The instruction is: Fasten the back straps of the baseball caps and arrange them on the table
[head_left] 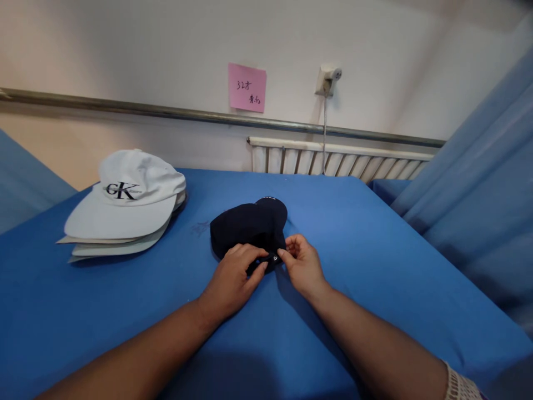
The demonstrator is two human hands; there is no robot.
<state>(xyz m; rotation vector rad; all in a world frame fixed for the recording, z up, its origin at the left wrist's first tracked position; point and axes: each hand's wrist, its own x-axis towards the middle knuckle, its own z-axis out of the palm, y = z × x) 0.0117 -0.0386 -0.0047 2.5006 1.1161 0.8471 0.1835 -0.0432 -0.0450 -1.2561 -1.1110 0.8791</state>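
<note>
A dark navy cap [250,225] lies in the middle of the blue-covered table [353,250], its brim pointing away from me. My left hand [234,278] pinches the cap's back strap from the left. My right hand [300,262] pinches the same strap and its small buckle from the right. The fingertips of both hands meet at the near edge of the cap.
A stack of white caps [125,205] with a black logo sits at the table's far left. On the wall behind hang a pink note [247,87], a metal rail [166,113], a socket with a cord [327,78] and a radiator [333,158]. Blue curtain [478,183] hangs at right.
</note>
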